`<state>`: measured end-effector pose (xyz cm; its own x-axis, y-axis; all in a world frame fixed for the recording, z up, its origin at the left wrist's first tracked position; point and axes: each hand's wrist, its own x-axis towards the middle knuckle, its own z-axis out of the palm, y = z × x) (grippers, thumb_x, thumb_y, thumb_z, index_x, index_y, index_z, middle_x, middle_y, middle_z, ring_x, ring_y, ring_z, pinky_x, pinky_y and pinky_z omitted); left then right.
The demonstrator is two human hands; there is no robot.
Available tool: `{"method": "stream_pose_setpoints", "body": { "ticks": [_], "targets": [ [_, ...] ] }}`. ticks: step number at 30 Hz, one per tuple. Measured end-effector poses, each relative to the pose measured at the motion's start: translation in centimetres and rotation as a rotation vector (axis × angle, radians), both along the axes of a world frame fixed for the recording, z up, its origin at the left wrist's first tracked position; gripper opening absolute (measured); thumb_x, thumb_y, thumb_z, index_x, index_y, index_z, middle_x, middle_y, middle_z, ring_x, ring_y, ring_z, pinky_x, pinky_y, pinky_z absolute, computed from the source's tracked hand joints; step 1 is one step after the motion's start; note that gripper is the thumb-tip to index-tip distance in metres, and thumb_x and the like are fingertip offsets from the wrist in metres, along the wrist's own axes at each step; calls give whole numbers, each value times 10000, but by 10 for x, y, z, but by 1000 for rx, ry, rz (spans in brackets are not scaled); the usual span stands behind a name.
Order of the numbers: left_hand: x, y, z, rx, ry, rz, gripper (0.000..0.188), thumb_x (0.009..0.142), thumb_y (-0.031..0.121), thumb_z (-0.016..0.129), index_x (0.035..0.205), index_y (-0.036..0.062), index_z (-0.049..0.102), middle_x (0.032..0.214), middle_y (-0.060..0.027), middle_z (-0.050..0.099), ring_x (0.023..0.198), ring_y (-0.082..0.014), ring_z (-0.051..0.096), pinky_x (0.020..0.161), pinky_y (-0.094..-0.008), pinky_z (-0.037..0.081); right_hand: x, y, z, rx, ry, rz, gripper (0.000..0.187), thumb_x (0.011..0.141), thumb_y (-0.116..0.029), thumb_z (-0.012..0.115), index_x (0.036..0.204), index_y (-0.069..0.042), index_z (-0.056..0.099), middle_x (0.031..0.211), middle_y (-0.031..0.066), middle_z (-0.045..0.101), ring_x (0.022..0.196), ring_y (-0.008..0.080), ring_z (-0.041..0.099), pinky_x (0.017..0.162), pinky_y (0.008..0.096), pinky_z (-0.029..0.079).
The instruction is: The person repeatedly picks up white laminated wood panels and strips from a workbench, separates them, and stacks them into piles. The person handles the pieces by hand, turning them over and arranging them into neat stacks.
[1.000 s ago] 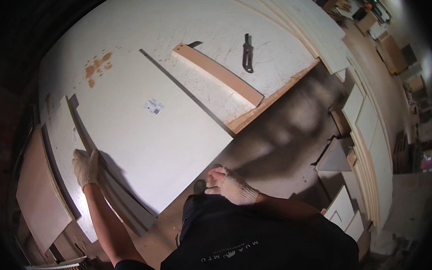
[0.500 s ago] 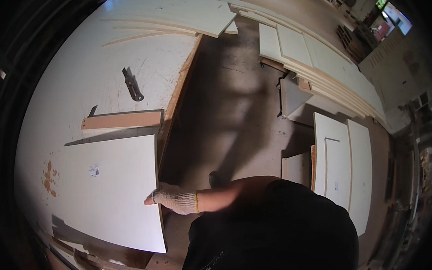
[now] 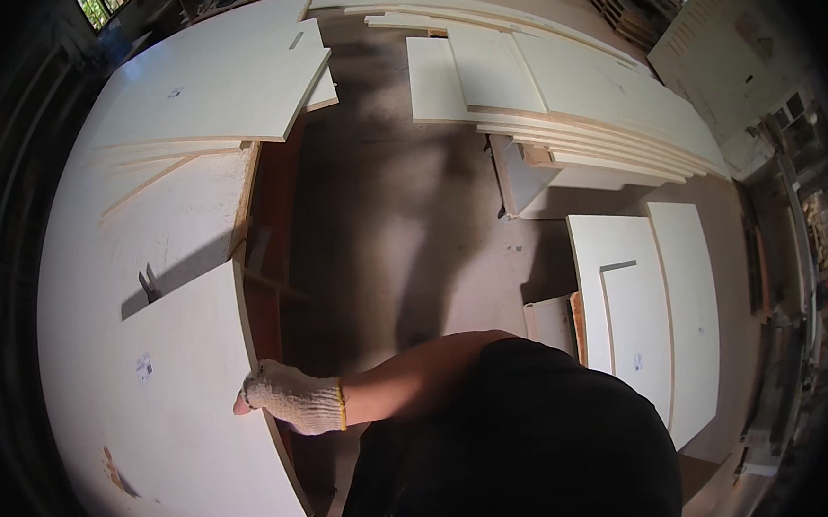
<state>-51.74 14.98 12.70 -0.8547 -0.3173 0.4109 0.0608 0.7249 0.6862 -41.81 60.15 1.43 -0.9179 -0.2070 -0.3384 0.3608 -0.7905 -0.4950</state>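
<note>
A large white board point(image 3: 192, 433) with a small printed label point(image 3: 144, 368) lies over the worktable on the left. My right hand point(image 3: 292, 397), in a knitted work glove with a yellow-edged cuff, is closed round the board's right edge. Its thumb rests on the top face, and the other fingers are hidden beneath. My left hand is out of the picture. Past the board's far edge a narrow dark pronged piece point(image 3: 150, 282) sticks out, the rest of it covered. Brown worn patches point(image 3: 112, 468) show on the tabletop beside the board's left edge.
More white boards point(image 3: 205, 91) and thin strips point(image 3: 157, 162) lie at the table's far end. Across the floor aisle point(image 3: 403, 231), stacked panels point(image 3: 574, 88) rest on supports. Nearer on the right stand two more white panels point(image 3: 631, 312). Wooden pallets point(image 3: 622, 14) sit far back.
The board has shifted away along the table with my right hand on its edge, covering the utility knife and brown-handled square. My left hand has left the picture. The view has turned too.
</note>
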Motion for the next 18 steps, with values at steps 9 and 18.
{"method": "stream_pose_setpoints", "body": {
  "ticks": [9, 18],
  "targets": [
    [-103, 114, 8, -380, 265, -458, 644, 1083, 566, 511, 1380, 13, 652, 1172, -187, 730, 1063, -306, 716, 943, -410, 593, 39, 223, -21, -328, 174, -663, 473, 893, -102, 652, 1327, 68, 575, 1301, 181, 647, 1230, 312, 627, 1091, 462, 492],
    [-294, 413, -8, 34, 16, -713, 571, 1088, 536, 504, 1200, 9, 693, 992, -160, 730, 869, -278, 718, 799, -396, 594, 55, 442, -70, -95, 348, -1469, 297, 988, -71, 544, 1275, 6, 546, 1256, 105, 616, 1201, 234, 614, 1036, 367, 512]
  ]
}}
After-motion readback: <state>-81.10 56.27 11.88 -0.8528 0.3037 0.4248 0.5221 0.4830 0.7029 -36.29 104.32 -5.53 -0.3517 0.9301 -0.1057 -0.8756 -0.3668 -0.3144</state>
